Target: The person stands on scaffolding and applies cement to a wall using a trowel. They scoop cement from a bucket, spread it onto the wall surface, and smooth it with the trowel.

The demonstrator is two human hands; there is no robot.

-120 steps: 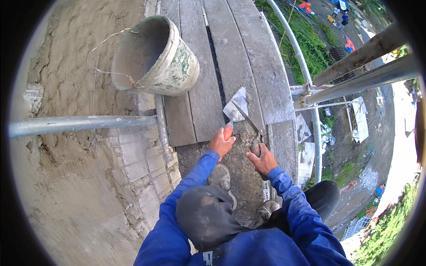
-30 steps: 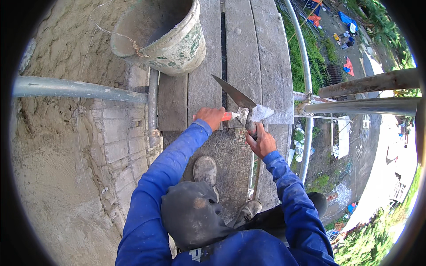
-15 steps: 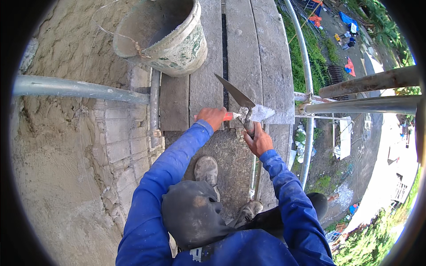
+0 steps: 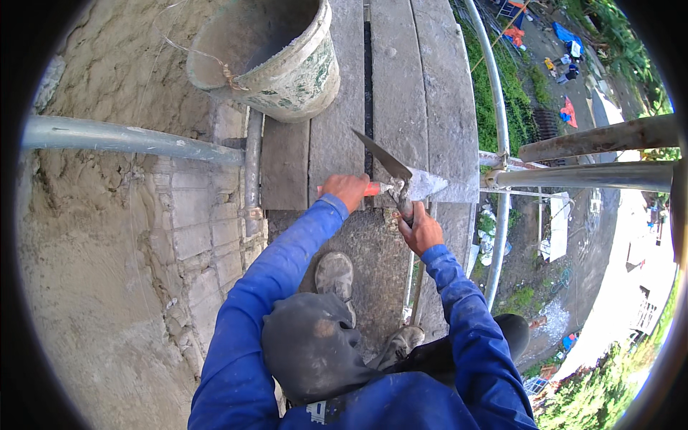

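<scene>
My left hand is closed around a tool with a red handle. Its whitish front end meets the neck of a trowel. My right hand grips that trowel by its dark handle, and the grey pointed blade is tilted up toward the far left. Just right of the trowel's neck shows a pale, roughly triangular patch; whether it is the red-handled tool's blade or mortar on the board I cannot tell. Both hands are over the near end of the wooden planks.
A mortar-smeared bucket with a wire handle stands on the planks at the far left. Scaffold pipes run along the left and right. Beside me rises a rough wall of blocks and plaster. Ground lies far below at right.
The whole view has shifted slightly to the right. Both hands keep their grips, and the trowel and red-handled tool stay in nearly the same position against each other.
</scene>
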